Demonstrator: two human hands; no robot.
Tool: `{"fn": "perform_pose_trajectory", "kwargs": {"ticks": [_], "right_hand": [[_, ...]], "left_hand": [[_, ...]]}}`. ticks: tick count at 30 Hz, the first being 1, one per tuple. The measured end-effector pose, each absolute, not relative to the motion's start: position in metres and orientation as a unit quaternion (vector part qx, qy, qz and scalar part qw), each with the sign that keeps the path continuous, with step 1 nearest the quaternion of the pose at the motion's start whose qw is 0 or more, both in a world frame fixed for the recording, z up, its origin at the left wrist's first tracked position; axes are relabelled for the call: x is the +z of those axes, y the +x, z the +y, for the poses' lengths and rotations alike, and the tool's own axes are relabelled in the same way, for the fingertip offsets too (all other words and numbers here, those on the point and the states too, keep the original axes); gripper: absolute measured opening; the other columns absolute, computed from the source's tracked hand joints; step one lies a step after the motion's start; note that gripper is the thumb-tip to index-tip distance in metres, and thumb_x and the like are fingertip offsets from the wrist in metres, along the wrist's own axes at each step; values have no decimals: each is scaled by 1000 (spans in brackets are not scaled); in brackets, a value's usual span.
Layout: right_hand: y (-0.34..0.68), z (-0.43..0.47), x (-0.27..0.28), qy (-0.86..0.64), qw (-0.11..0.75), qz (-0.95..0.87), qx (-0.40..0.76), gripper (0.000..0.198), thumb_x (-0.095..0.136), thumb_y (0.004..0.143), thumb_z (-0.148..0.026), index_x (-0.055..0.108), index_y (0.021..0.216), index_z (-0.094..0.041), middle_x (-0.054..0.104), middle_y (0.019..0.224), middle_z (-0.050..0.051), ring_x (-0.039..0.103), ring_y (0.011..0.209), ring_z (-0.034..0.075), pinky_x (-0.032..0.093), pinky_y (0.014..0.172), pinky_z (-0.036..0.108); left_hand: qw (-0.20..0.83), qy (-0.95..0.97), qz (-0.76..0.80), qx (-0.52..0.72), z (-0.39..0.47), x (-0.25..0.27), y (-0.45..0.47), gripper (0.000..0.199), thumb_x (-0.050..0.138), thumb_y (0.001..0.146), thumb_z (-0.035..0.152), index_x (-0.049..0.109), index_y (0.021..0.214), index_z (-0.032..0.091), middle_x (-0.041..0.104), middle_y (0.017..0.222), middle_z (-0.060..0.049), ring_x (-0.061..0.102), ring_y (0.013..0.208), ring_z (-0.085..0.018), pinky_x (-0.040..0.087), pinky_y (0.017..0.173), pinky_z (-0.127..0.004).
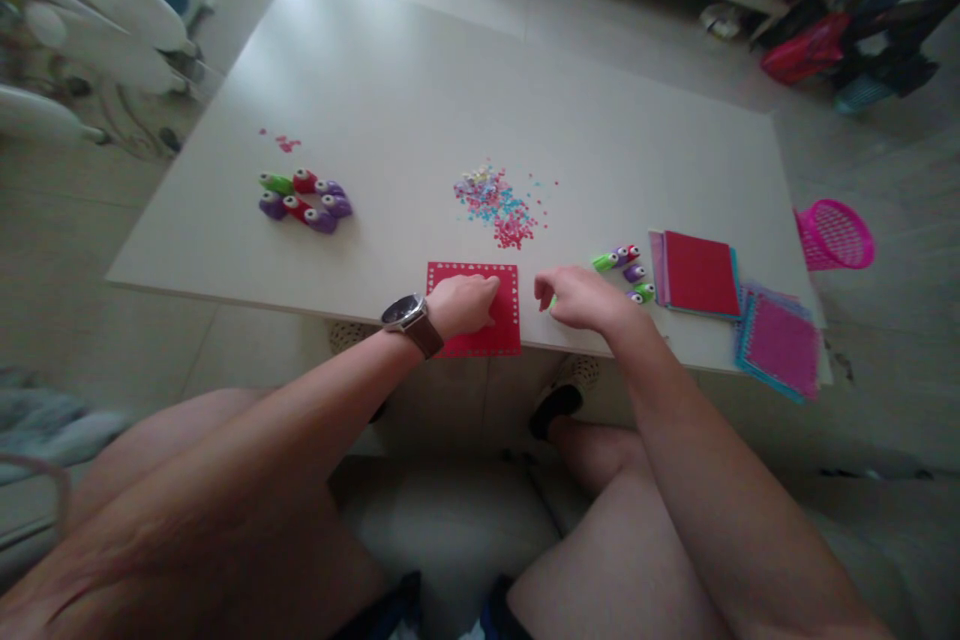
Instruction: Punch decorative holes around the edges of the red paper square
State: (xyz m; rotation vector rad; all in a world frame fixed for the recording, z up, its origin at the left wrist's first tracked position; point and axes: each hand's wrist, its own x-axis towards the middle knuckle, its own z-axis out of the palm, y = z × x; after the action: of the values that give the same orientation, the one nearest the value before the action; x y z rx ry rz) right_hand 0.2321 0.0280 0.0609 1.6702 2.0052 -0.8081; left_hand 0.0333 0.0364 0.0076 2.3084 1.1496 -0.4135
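A red paper square (469, 342) with small punched shapes along its edges lies at the table's near edge and partly overhangs it. My left hand (466, 302), with a watch on the wrist, is closed and presses on this paper; the fingertips are partly hidden. Just right of the paper, my right hand (574, 295) is curled, with a bit of a green craft punch (553, 302) showing at the fingers. Beyond the paper lies a pile of tiny pink, blue and white paper cut-outs (499, 205). Several craft punches (634, 273) stand beside my right hand.
At the right are a stack of coloured paper squares (701, 273) and a pile of pink and blue edge-punched squares (781, 345). More craft punches (304, 200) stand on the left, near a few pink cut-outs (286, 143). A pink basket (836, 233) stands past the white table (637, 140).
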Motion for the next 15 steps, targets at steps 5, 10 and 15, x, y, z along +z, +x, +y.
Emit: {"fn": "perform_pose_trajectory", "kwargs": {"ticks": [5,10,15], "right_hand": [[228,27,63,602,236,707,-286,38,57,91,2,76,118,-16,79,120,9,71,115,24,48,93,30],[233,30,54,630,121,734,-222,62,55,90,0,60,150,-16,70,140,16,65,131,28,47,110,33],[235,31,49,638,107,731,-218,56,53,92,-4,62,147,-14,71,140,17,66,131,28,47,112,33]], "left_hand": [[269,852,427,-143,37,6,33,37,69,94,30,66,129,16,77,124,-16,75,113,-31,55,84,-34],[269,852,424,-145,37,8,33,36,70,95,31,67,128,16,78,123,-16,75,115,-31,56,86,-35],[265,855,422,-145,36,9,33,35,69,96,30,67,127,15,78,124,-16,75,116,-31,57,87,-35]]}}
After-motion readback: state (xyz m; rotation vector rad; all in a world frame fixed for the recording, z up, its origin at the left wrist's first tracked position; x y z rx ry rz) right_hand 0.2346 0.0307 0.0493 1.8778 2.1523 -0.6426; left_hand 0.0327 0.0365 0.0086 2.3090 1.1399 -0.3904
